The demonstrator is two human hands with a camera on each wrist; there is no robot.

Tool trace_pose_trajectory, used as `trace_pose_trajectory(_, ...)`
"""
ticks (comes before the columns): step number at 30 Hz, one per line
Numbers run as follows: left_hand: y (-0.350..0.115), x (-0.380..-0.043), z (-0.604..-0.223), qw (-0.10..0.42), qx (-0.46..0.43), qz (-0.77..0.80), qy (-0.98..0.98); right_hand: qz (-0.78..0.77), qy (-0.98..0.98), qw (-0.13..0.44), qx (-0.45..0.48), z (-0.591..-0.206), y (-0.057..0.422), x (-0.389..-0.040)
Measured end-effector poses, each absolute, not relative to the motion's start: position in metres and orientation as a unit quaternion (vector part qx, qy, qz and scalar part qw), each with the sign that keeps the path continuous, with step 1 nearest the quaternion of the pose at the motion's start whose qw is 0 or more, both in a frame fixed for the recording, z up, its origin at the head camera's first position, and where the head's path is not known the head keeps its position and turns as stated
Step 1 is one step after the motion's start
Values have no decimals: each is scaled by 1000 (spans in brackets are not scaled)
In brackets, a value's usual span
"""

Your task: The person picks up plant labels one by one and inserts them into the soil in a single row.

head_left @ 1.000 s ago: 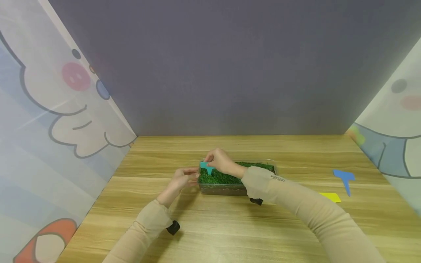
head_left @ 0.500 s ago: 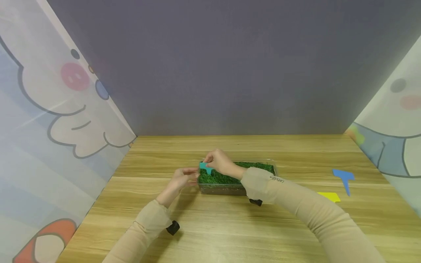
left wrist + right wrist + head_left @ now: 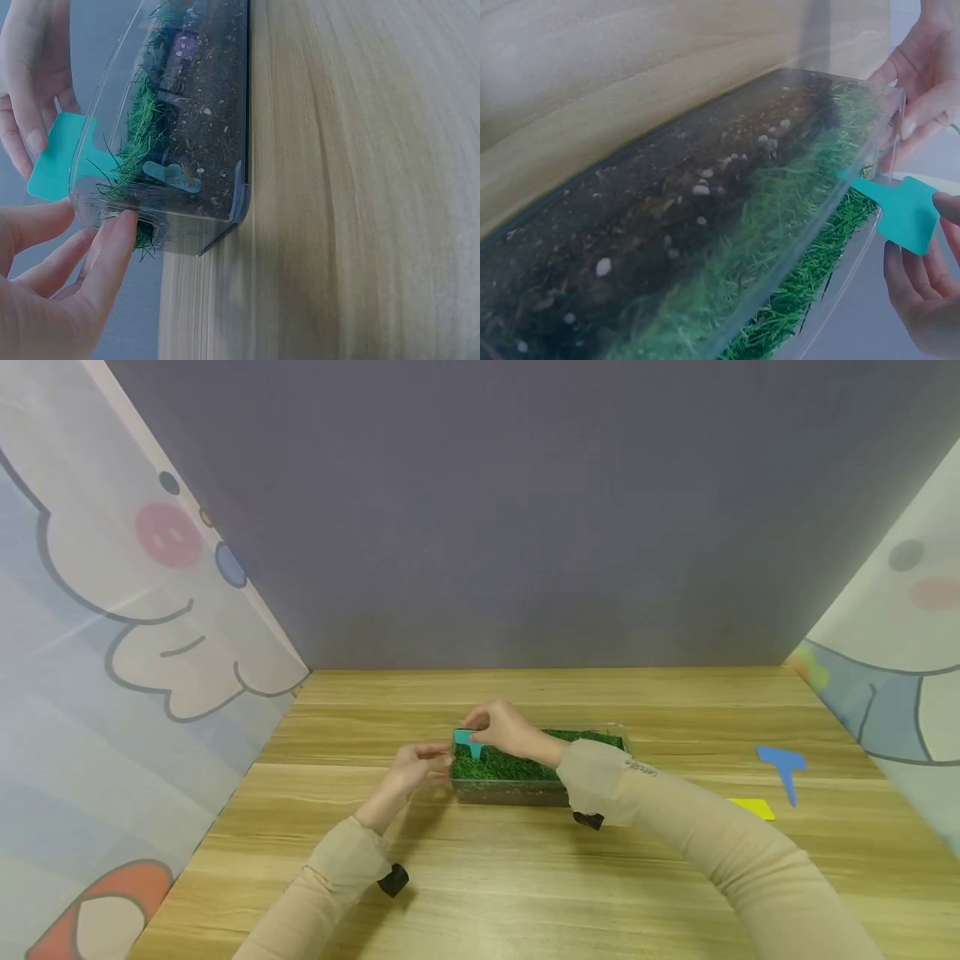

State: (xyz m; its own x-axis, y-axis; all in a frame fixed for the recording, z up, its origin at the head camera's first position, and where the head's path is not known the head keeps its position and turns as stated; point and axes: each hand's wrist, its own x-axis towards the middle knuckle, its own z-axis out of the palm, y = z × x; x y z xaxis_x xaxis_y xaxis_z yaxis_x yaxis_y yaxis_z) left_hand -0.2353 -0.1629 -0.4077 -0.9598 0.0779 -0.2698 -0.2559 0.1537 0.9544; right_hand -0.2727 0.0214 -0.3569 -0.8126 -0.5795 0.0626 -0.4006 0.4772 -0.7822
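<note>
A teal T-shaped plant label point(image 3: 465, 737) stands with its stem down in the grass point(image 3: 506, 767) at the left end of a clear plastic box point(image 3: 510, 792). My right hand point(image 3: 504, 730) pinches the label's wide head between thumb and fingers. Through the wall in the left wrist view, the stem's lower part point(image 3: 174, 177) shows against the soil point(image 3: 206, 112). My left hand point(image 3: 407, 772) rests its fingertips against the box's left end, the fingers fairly straight. In the right wrist view the label point(image 3: 909, 215) tilts over the box's edge.
On the wooden table point(image 3: 510, 885), a blue T-shaped plant label point(image 3: 784, 763) lies to the right. Nearer my right sleeve lies a yellow label point(image 3: 753, 808), partly hidden by that arm. A grey wall point(image 3: 540, 527) stands behind the table.
Hardly anything differs. The right forearm has shifted slightly to the right, while the right hand keeps its pinch on the teal plant label. The left hand stays at the box's end.
</note>
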Motion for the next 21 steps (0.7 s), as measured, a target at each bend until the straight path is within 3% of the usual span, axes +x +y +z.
trace_pose_trajectory(21,-163,-235,-408,120,-59,666,734,-456,842,100,-270,-346,57,-273)
